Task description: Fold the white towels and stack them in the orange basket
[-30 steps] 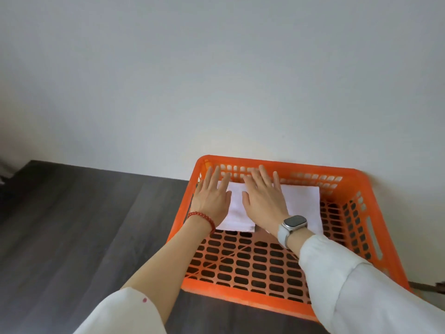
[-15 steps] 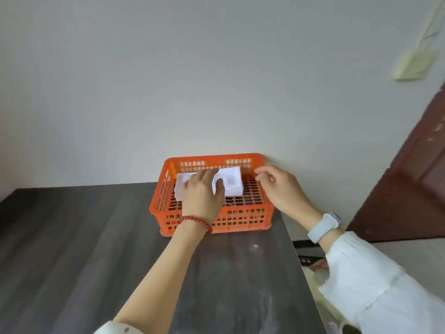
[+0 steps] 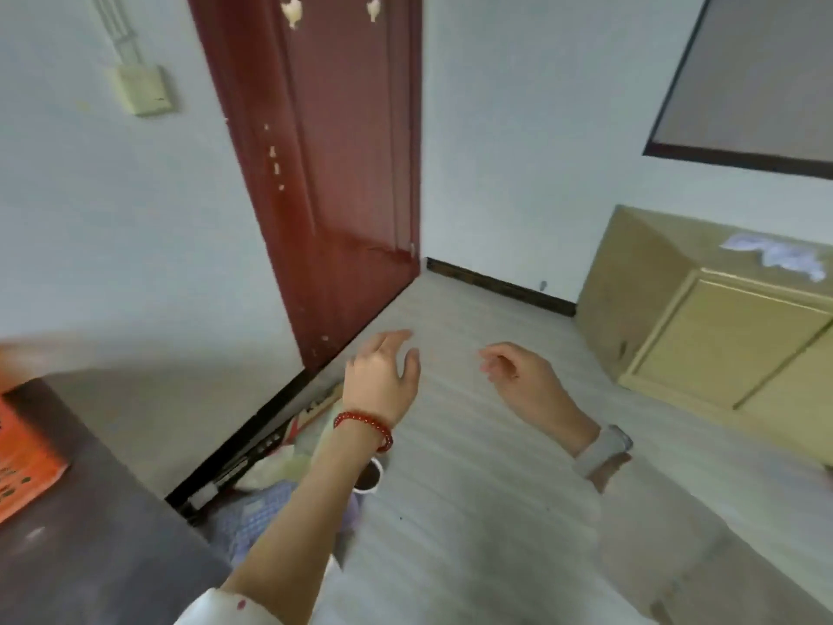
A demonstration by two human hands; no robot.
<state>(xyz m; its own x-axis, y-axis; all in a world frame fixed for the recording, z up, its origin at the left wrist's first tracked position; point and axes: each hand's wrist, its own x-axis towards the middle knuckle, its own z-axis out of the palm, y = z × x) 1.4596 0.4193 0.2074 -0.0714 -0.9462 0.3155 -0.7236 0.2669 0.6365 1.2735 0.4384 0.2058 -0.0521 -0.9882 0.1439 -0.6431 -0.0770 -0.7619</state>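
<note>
Only a corner of the orange basket (image 3: 25,453) shows at the far left edge, on the dark table (image 3: 90,548); the towels inside it are out of view. My left hand (image 3: 383,376), with a red bead bracelet at the wrist, hangs in the air over the floor with relaxed fingers and holds nothing. My right hand (image 3: 523,376), with a watch on the wrist, floats to its right, fingers loosely curled and empty. Both hands are well to the right of the basket. The picture is blurred by motion.
A dark red door (image 3: 324,173) stands ahead in the white wall. A tan cabinet (image 3: 703,327) with white cloth or paper (image 3: 775,259) on top is at the right. Bags and a cup (image 3: 369,478) lie on the pale floor beside the table.
The view has swung right, away from the basket toward the door and floor. Both hands have left the basket and the towels and now hang empty in the air.
</note>
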